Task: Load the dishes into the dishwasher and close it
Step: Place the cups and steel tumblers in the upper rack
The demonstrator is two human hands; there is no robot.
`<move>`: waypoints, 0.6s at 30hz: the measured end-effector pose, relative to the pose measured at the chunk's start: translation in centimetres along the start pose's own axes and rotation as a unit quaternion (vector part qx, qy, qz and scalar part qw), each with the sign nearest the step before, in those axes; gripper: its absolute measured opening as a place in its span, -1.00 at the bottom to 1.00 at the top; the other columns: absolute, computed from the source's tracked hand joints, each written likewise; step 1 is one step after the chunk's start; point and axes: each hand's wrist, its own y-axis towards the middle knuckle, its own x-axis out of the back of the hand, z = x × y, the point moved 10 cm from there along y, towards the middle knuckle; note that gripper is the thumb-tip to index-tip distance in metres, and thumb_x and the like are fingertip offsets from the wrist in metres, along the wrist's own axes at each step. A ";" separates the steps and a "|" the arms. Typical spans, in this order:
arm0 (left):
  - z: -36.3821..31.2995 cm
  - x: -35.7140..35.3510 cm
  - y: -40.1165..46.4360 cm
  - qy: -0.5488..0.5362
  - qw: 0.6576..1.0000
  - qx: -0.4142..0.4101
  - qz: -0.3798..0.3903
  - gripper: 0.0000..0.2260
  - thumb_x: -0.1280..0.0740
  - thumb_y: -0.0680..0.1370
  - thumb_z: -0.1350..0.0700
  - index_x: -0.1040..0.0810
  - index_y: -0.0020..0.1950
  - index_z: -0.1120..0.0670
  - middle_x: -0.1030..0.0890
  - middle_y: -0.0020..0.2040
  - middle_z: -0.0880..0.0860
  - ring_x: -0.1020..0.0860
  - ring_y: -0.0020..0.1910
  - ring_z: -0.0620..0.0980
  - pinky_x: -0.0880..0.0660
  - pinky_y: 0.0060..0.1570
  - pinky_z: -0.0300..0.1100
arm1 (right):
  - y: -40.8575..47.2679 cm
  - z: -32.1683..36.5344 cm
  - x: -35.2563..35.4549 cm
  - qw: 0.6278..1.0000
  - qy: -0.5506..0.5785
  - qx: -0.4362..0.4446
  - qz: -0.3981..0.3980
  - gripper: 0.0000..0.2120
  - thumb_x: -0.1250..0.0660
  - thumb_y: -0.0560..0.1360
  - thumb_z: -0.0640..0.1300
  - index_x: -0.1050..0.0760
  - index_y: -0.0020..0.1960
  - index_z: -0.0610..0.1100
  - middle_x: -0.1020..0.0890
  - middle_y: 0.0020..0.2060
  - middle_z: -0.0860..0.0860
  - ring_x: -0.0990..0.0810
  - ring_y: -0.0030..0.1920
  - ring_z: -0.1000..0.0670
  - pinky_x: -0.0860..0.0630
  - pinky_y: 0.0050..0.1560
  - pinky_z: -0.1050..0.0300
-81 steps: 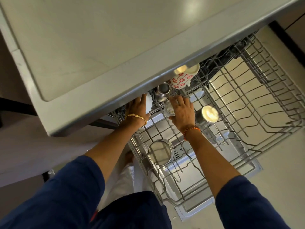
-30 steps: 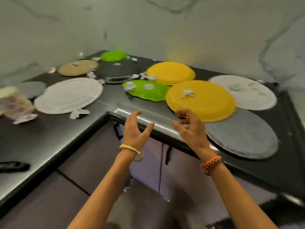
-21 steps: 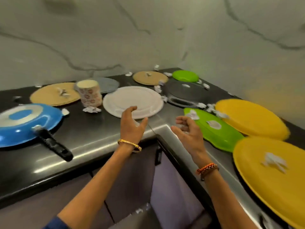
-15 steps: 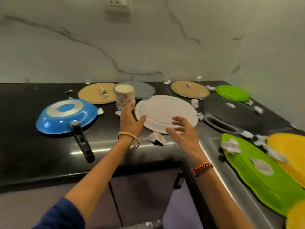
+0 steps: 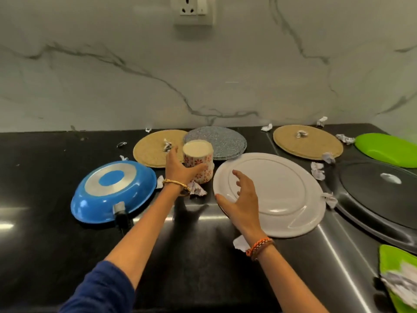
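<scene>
Nearest the camera, a blue sleeve [image 5: 101, 290] on the left arm, and down at the right edge a green plate [image 5: 392, 265] with crumpled paper on it. A paper scrap [image 5: 239, 243] lies on the black bench [image 5: 56, 245] just beside the right wrist, which wears an orange bracelet [image 5: 259, 245]. The right hand [image 5: 240, 199] is spread wide, fingers loose over the near-left rim of the big white plate [image 5: 277, 195], thumb at the edge; whether it touches, I cannot tell. The plate lies upside down on the bench. To the left, a blue pan [image 5: 112, 190] sits upside down, its handle pointing toward us. Between pan and plate, the left hand [image 5: 180, 170], gold bangle [image 5: 176, 184] at the wrist, wraps its fingers around the flowered cup [image 5: 199, 161], which stands bottom up. A dark tray [image 5: 381, 195] sits right of the white plate. Farther back lie a tan mat [image 5: 151, 150], a grey mat [image 5: 223, 143], a second tan mat [image 5: 309, 143] and another green plate [image 5: 388, 147], with paper scraps scattered among them. Behind it all, the marble wall [image 5: 203, 75] and a socket [image 5: 194, 10]
</scene>
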 end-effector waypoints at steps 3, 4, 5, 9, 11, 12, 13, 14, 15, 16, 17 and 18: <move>0.0 -1.5 1.8 -0.018 0.999 -0.013 0.030 -0.15 -0.59 0.20 0.08 -0.24 0.37 0.19 -0.39 0.31 0.15 -0.37 0.30 0.09 -0.36 0.24 -0.08 | 1.6 -0.5 -0.6 1.000 -0.030 0.002 0.003 -0.37 -0.46 0.32 -0.25 -0.32 0.33 -0.18 -0.41 0.24 -0.08 -0.40 0.22 -0.07 -0.39 0.21 0.07; 0.3 -2.1 2.0 -0.030 0.999 -0.014 0.038 -0.16 -0.60 0.19 0.09 -0.26 0.35 0.18 -0.42 0.28 0.15 -0.40 0.27 0.08 -0.38 0.20 -0.10 | 2.1 -0.7 -0.7 0.999 -0.038 0.004 0.004 -0.38 -0.46 0.32 -0.25 -0.32 0.33 -0.18 -0.41 0.24 -0.08 -0.40 0.22 -0.06 -0.38 0.19 0.10; 0.5 -2.4 2.2 -0.044 0.998 -0.014 0.043 -0.18 -0.60 0.18 0.12 -0.28 0.33 0.17 -0.45 0.26 0.14 -0.42 0.25 0.07 -0.40 0.17 -0.12 | 2.4 -0.8 -0.7 0.999 -0.043 0.007 0.002 -0.38 -0.46 0.32 -0.26 -0.33 0.32 -0.17 -0.42 0.23 -0.07 -0.40 0.21 -0.05 -0.37 0.17 0.13; 0.7 -2.5 2.3 -0.073 0.996 -0.037 0.021 -0.25 -0.61 0.17 0.13 -0.35 0.27 0.16 -0.50 0.20 0.13 -0.45 0.15 0.00 -0.45 0.14 -0.11 | 3.4 -1.0 0.1 0.998 -0.054 0.018 -0.031 -0.43 -0.46 0.31 -0.24 -0.37 0.28 -0.13 -0.43 0.15 0.01 -0.39 0.13 0.03 -0.40 0.13 0.11; 0.0 -2.2 2.2 -0.064 0.996 -0.067 0.004 -0.26 -0.62 0.15 0.10 -0.39 0.24 0.16 -0.53 0.16 0.12 -0.47 0.11 0.00 -0.48 0.11 -0.10 | 3.8 -0.9 0.9 0.996 -0.051 0.032 -0.059 -0.45 -0.47 0.31 -0.25 -0.40 0.25 -0.14 -0.41 0.09 0.07 -0.41 0.11 0.03 -0.44 0.11 0.07; -0.6 -2.1 2.0 -0.056 0.995 -0.086 -0.002 -0.26 -0.62 0.14 0.09 -0.40 0.24 0.17 -0.53 0.15 0.12 -0.48 0.11 0.01 -0.48 0.08 -0.13 | 3.9 -0.7 1.3 0.995 -0.051 0.044 -0.073 -0.47 -0.47 0.30 -0.26 -0.41 0.23 -0.15 -0.41 0.07 0.07 -0.42 0.10 0.02 -0.45 0.08 0.08; -1.5 -2.1 1.9 -0.051 0.993 -0.106 -0.004 -0.26 -0.62 0.14 0.09 -0.41 0.24 0.19 -0.54 0.14 0.13 -0.49 0.11 0.03 -0.48 0.06 -0.17 | 4.1 -0.4 1.8 0.993 -0.053 0.056 -0.086 -0.47 -0.48 0.28 -0.26 -0.42 0.22 -0.16 -0.41 0.06 0.07 -0.43 0.08 0.03 -0.45 0.05 0.11; -2.5 -2.2 1.7 -0.053 0.990 -0.128 -0.003 -0.25 -0.62 0.13 0.08 -0.42 0.24 0.20 -0.55 0.14 0.13 -0.50 0.11 0.02 -0.47 0.05 -0.22 | 4.3 -0.1 2.3 0.991 -0.056 0.066 -0.100 -0.47 -0.48 0.27 -0.26 -0.43 0.21 -0.17 -0.43 0.06 0.05 -0.43 0.05 0.03 -0.45 0.01 0.17; -3.9 -2.3 1.5 -0.063 0.987 -0.150 0.005 -0.23 -0.63 0.11 0.05 -0.42 0.24 0.21 -0.55 0.13 0.12 -0.49 0.09 -0.01 -0.45 0.04 -0.31 | 4.4 -0.1 3.0 0.989 -0.059 0.069 -0.115 -0.47 -0.50 0.27 -0.26 -0.43 0.20 -0.17 -0.45 0.06 0.02 -0.44 0.03 0.02 -0.43 -0.03 0.26; -5.4 -2.5 1.3 -0.080 0.980 -0.179 0.014 -0.19 -0.61 0.09 -0.02 -0.42 0.24 0.22 -0.55 0.11 0.08 -0.48 0.07 -0.06 -0.42 0.02 -0.43 | 4.4 -0.1 3.7 0.987 -0.063 0.069 -0.130 -0.46 -0.51 0.26 -0.26 -0.43 0.20 -0.17 -0.47 0.08 -0.03 -0.44 0.02 0.02 -0.39 -0.06 0.37; -7.1 -2.5 0.8 -0.099 0.971 -0.214 0.027 -0.17 -0.57 0.09 -0.11 -0.42 0.24 0.23 -0.53 0.09 0.03 -0.47 0.06 -0.12 -0.39 0.02 -0.53 | 4.3 -0.1 4.4 0.985 -0.064 0.068 -0.142 -0.45 -0.52 0.26 -0.26 -0.42 0.20 -0.17 -0.48 0.09 -0.07 -0.44 0.01 0.02 -0.37 -0.09 0.45; -9.0 -2.7 0.2 -0.117 0.959 -0.256 0.041 -0.17 -0.51 0.11 -0.19 -0.42 0.23 0.24 -0.50 0.08 0.00 -0.46 0.05 -0.18 -0.36 0.03 -0.58 | 4.0 -0.1 5.3 0.984 -0.063 0.065 -0.156 -0.45 -0.52 0.26 -0.25 -0.41 0.20 -0.15 -0.48 0.10 -0.08 -0.45 0.01 0.02 -0.37 -0.12 0.50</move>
